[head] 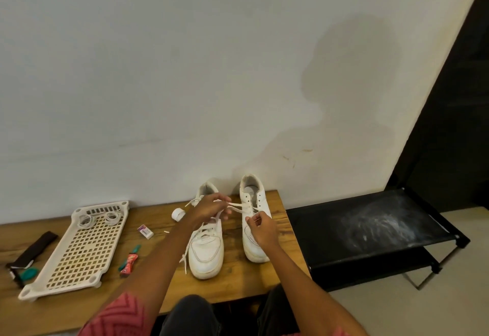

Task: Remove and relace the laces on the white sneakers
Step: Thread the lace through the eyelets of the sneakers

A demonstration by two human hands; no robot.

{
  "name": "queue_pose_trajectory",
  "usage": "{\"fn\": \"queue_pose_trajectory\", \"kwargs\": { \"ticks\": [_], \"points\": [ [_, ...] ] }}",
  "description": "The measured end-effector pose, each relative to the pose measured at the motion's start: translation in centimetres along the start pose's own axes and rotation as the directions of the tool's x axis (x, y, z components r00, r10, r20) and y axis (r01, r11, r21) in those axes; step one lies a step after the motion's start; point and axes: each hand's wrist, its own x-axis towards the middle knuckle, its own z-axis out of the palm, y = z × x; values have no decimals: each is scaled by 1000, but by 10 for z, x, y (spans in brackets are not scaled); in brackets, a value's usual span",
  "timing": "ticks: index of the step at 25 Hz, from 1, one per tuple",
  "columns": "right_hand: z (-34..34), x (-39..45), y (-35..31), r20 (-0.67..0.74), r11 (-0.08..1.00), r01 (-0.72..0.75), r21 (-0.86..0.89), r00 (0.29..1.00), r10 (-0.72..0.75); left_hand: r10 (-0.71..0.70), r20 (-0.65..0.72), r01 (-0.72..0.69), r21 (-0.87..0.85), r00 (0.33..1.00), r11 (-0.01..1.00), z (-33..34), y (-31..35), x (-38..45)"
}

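Two white sneakers stand side by side on the wooden table (pixel 238 285), toes toward me. The left sneaker (pixel 206 253) is laced, with a loose lace end (pixel 184 259) hanging down its left side. The right sneaker (pixel 254 245) has open upper eyelets. A white lace (pixel 242 207) stretches between my hands across the right sneaker. My left hand (pixel 209 210) hovers over the left sneaker's collar and pinches one end of that lace. My right hand (pixel 260 227) sits over the right sneaker's middle and pinches the other part.
A white perforated plastic tray (pixel 79 251) with coiled laces lies at left. Near it are a small white roll (pixel 177 214), a little box (pixel 145 231), a red and green tube (pixel 129 259) and a dark brush (pixel 26 256). A black shoe rack (pixel 370 232) stands right of the table.
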Motion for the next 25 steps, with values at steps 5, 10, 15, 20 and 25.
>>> {"fn": "queue_pose_trajectory", "kwargs": {
  "ticks": [5,10,15,20,25],
  "points": [
    [-12,-34,-54,344,787,-249,565,938,49,-22,74,50,-398,997,916,27,28,-19],
    [-73,-29,-57,466,991,-71,115,885,9,-2,-160,-30,-197,987,980,34,22,-18],
    [-114,-7,-77,473,984,20,-178,879,67,109,-330,-123,-23,938,992,39,16,-13],
    [-136,10,-94,448,782,139,-607,873,192,193,-421,-123,186,886,975,29,7,-2],
    [-157,20,-71,68,360,103,-927,992,-108,-93,-254,182,350,963,919,14,-21,-1]
  ]
}}
